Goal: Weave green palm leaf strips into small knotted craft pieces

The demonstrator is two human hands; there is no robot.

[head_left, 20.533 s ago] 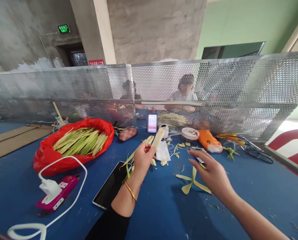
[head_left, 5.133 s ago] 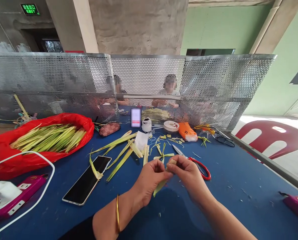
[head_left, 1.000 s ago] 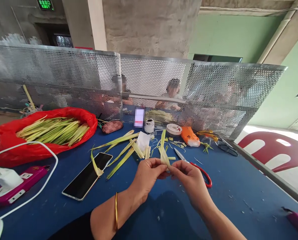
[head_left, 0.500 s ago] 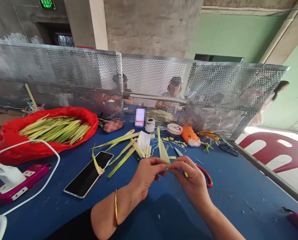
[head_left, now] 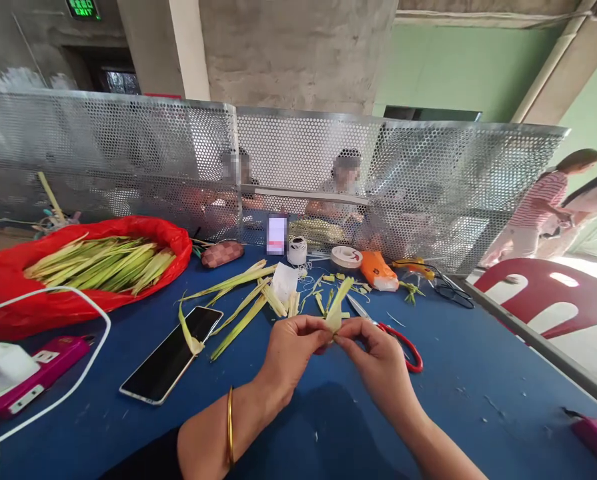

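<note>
Blue table, leaf strips, phone, scissors

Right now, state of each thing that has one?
Leaf strip: pinched by left hand and right hand
Red bag: open, leaves inside
Scissors: partly hidden; open or shut unclear
Flat phone: screen dark
Standing phone: screen lit
White plug: in power strip at left
Exit sign: lit

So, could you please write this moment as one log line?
left hand: pinching leaf strip | right hand: pinching same leaf strip | scissors: on table
</note>
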